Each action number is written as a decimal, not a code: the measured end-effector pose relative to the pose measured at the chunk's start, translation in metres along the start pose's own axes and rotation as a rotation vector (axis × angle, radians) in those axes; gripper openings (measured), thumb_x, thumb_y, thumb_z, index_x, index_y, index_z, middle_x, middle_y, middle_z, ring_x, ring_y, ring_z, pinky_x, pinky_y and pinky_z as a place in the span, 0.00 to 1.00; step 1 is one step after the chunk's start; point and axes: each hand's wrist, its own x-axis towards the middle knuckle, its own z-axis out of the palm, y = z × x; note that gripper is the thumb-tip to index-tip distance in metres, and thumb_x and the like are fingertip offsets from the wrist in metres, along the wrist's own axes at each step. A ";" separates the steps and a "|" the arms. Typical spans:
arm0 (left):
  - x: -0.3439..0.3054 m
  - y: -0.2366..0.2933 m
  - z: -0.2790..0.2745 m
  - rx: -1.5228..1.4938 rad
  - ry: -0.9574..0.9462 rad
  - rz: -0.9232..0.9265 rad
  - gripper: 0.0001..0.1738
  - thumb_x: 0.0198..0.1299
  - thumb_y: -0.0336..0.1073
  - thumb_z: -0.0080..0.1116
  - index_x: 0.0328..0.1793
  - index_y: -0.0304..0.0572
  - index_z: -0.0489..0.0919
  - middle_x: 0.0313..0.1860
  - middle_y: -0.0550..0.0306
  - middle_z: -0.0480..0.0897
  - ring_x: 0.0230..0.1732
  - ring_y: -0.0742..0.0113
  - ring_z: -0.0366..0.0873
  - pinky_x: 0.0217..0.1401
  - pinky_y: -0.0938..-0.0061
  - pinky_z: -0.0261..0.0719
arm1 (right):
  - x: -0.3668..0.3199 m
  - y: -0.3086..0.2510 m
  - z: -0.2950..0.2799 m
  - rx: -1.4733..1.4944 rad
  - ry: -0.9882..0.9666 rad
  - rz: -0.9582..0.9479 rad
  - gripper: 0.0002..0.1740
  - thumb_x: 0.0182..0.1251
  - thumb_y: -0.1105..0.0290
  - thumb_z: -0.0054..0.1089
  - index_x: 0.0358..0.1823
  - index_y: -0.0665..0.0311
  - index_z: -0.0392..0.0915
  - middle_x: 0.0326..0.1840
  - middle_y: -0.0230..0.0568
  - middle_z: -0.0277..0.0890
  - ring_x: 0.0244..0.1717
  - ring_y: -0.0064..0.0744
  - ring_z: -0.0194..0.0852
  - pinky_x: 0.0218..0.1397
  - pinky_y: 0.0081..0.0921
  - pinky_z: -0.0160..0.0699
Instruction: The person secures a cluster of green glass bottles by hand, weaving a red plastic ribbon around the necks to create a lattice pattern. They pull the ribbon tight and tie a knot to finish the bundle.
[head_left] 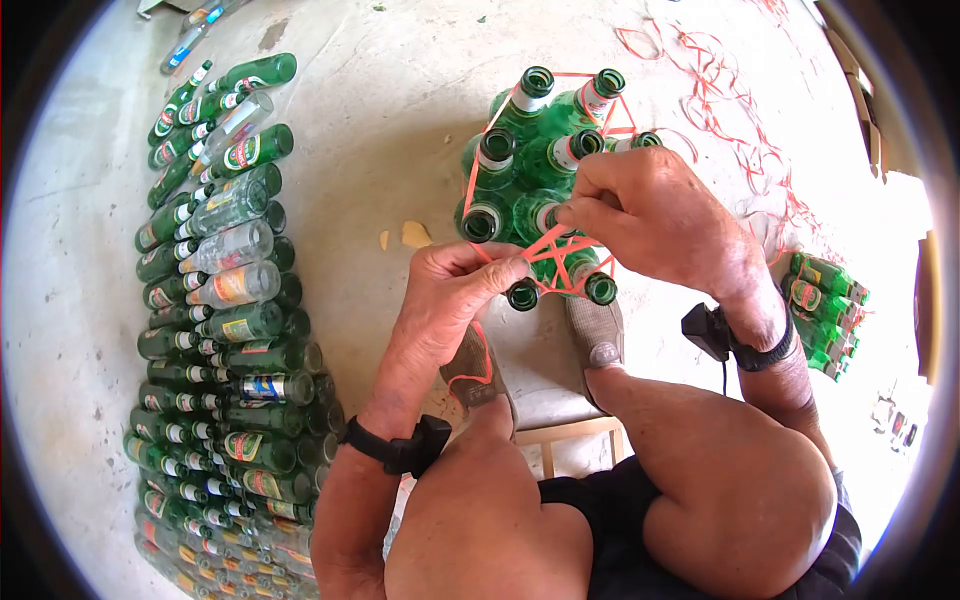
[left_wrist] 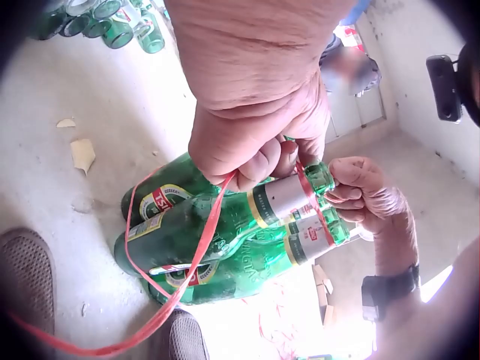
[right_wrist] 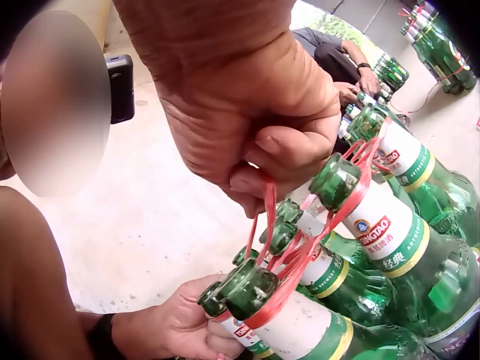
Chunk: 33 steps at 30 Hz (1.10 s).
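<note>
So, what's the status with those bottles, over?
Left hand, right hand: both pinching red twine. Green bottles bunched upright, twine strung around the necks. Nothing visibly blocking the hands.

The pale grey concrete floor (head_left: 370, 150) carries scattered darker stains; in the left wrist view a whitish wall (left_wrist: 409, 56) with small dark specks rises beside it. A light wooden frame (head_left: 570, 430) stands near the bottom of the head view. White glare (head_left: 890, 255) washes out the floor's right side, and bright green foliage (right_wrist: 331, 28) tops the right wrist view
</note>
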 end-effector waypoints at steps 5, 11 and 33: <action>0.001 -0.004 0.003 -0.070 0.038 -0.046 0.10 0.67 0.33 0.80 0.48 0.33 0.94 0.28 0.70 0.83 0.23 0.86 0.64 0.25 0.81 0.55 | 0.001 0.002 0.012 -0.154 0.120 -0.093 0.14 0.73 0.68 0.70 0.31 0.67 0.78 0.22 0.52 0.76 0.23 0.49 0.80 0.30 0.44 0.77; 0.002 -0.007 0.008 -0.002 0.111 0.016 0.11 0.67 0.37 0.81 0.43 0.35 0.95 0.25 0.70 0.81 0.23 0.85 0.64 0.25 0.80 0.56 | 0.009 0.006 0.016 -0.294 0.132 -0.131 0.14 0.74 0.67 0.70 0.33 0.66 0.75 0.23 0.55 0.77 0.28 0.61 0.81 0.32 0.50 0.79; -0.008 -0.019 -0.017 -0.029 0.090 0.077 0.10 0.73 0.36 0.76 0.41 0.35 0.91 0.25 0.73 0.76 0.23 0.85 0.60 0.23 0.78 0.51 | 0.002 0.011 0.016 -0.264 0.103 -0.067 0.05 0.67 0.75 0.63 0.34 0.67 0.84 0.27 0.54 0.82 0.32 0.58 0.86 0.39 0.47 0.84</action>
